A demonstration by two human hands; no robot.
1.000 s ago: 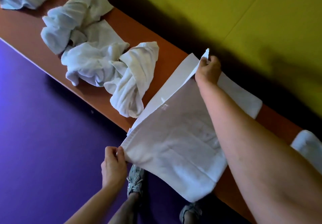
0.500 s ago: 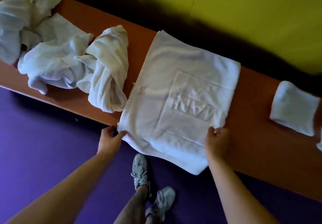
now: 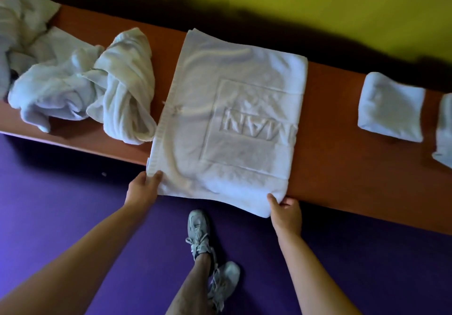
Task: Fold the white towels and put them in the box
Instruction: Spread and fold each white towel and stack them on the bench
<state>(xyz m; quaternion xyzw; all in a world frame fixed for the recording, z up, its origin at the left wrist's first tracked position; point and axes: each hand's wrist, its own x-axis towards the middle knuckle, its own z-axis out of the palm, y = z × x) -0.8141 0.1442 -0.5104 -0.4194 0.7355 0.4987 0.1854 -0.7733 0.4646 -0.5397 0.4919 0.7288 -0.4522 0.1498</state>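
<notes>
A white towel with raised lettering lies folded in half across the orange-brown bench, its near edge hanging over the front. My left hand pinches the towel's near left corner. My right hand grips its near right corner. A heap of crumpled white towels lies on the bench to the left. A small folded towel sits on the bench to the right, and the edge of another folded towel shows at the frame's right border. No box is in view.
A yellow-green wall runs right behind the bench. The floor in front is purple. My legs and grey sneakers stand close to the bench's front edge below the towel.
My right hand brought the towel's far edge over to the near side, folding it in half, then slid to the near right corner. My left hand kept its corner. The view shifted right.
</notes>
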